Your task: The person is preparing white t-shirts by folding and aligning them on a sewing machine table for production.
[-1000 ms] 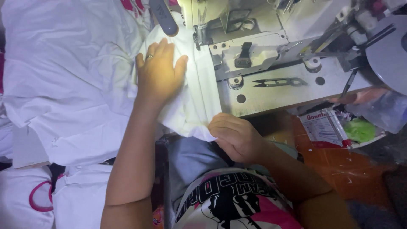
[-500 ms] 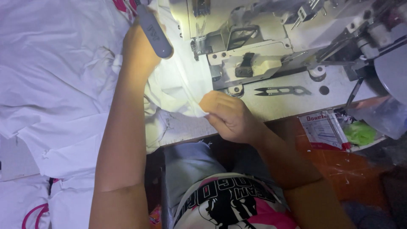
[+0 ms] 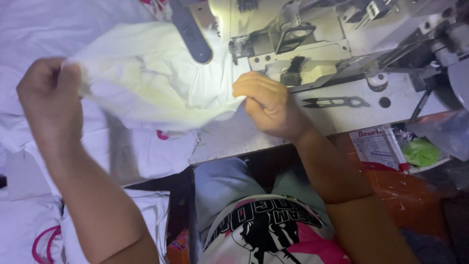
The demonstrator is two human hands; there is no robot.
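White cotton fabric piece [image 3: 156, 85] held up taut between both hands, just in front of the grey-white industrial sewing machine [image 3: 303, 44], lit by its lamp. Left hand [image 3: 49, 98] fisted, fingers clamped on the left edge. Right hand [image 3: 266, 105] fingers curled, pinching the right edge. Metal thread snips [image 3: 334, 102] lie on the pale surface [image 3: 342, 115]. More white garments [image 3: 44, 29] piled left.

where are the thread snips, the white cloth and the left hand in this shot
thread snips [image 3: 336, 102], head view, on the middle of the blades
white cloth [image 3: 151, 83], head view, on the lit middle of the cloth
left hand [image 3: 49, 100], head view, on the back of the fist
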